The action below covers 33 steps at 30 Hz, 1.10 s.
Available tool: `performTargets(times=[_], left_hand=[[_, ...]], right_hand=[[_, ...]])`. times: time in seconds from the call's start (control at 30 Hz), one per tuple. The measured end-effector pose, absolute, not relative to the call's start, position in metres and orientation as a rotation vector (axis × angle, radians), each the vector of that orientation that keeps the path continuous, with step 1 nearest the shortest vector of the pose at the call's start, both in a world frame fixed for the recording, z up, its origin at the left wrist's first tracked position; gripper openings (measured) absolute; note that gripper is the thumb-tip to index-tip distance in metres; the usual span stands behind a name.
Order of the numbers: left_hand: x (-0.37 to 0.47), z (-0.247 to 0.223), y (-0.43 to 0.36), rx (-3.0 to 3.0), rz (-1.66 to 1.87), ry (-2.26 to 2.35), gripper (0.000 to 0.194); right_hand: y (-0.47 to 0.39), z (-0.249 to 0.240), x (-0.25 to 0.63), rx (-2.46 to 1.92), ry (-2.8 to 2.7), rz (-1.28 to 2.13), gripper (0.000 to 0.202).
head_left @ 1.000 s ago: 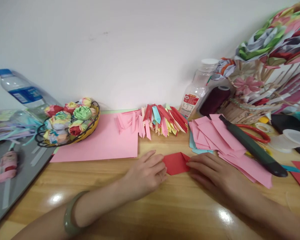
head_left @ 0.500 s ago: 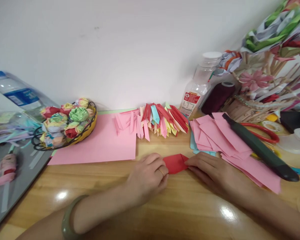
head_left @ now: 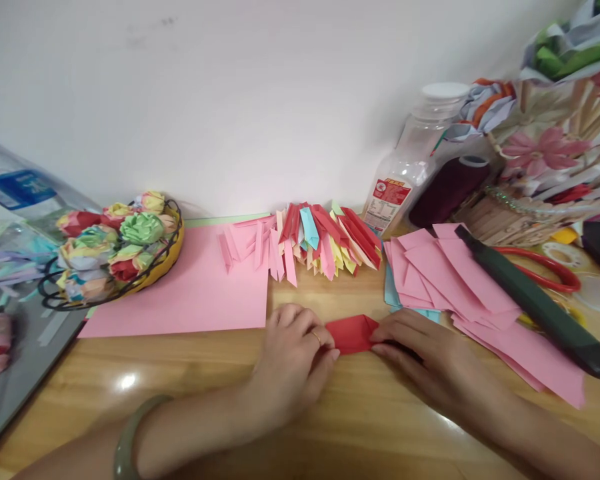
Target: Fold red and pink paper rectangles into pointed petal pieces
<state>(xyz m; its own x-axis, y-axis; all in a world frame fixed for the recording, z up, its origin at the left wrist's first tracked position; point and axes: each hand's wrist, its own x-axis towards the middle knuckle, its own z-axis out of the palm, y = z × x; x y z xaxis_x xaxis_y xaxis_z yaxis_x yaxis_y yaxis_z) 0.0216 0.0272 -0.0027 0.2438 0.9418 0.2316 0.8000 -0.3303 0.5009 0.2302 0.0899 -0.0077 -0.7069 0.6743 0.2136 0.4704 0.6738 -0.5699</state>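
A small folded piece of red paper (head_left: 349, 335) lies on the wooden table between my hands, creased near its right end. My left hand (head_left: 297, 353) pinches its left end between thumb and fingers; a ring shows on one finger and a bangle on the wrist. At the right end, my right hand (head_left: 415, 347) has its thumb and fingertips closed on the paper. Behind the red paper, a row of folded paper pieces (head_left: 325, 240) in red, pink, yellow and blue stands near the wall.
Pink paper strips (head_left: 445, 280) lie at right, with a dark green cutter-like tool (head_left: 535, 300) across them and red-handled scissors (head_left: 555, 270) behind. A clear bottle (head_left: 397, 173) stands by the wall. At left are a basket of paper flowers (head_left: 173, 257) and a pink sheet (head_left: 220, 293).
The camera view has shifted slightly, so things at the sides sit farther outward. My left thumb has moved out toward the red paper's near edge; both hands keep hold of it.
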Motion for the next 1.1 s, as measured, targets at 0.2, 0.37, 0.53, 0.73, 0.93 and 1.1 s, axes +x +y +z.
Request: performTargets(times=[0.2,0.37,0.53,0.73,0.93,1.1], left_hand=[[0.022,0.000,0.031,2.077,0.732,1.642,0.010],[0.024,0.000,0.036,1.972,0.713,1.687,0.010],[0.026,0.001,0.039,1.937,0.680,1.684,0.013],[0.027,0.003,0.042,1.965,0.626,1.689,0.014],[0.026,0.002,0.039,2.014,0.597,1.710,0.014],[0.025,0.001,0.035,2.117,0.646,1.629,0.017]], right_hand=[[0.089,-0.007,0.227,-1.052,-2.406,0.839,0.009],[0.090,-0.013,0.225,-1.188,-2.380,0.967,0.008],[0.091,-0.011,0.223,-1.204,-2.448,0.890,0.013],[0.090,-0.008,0.220,-1.214,-2.478,0.786,0.009],[0.089,-0.012,0.220,-1.203,-2.485,0.719,0.005],[0.090,-0.010,0.222,-1.081,-2.519,0.707,0.012]])
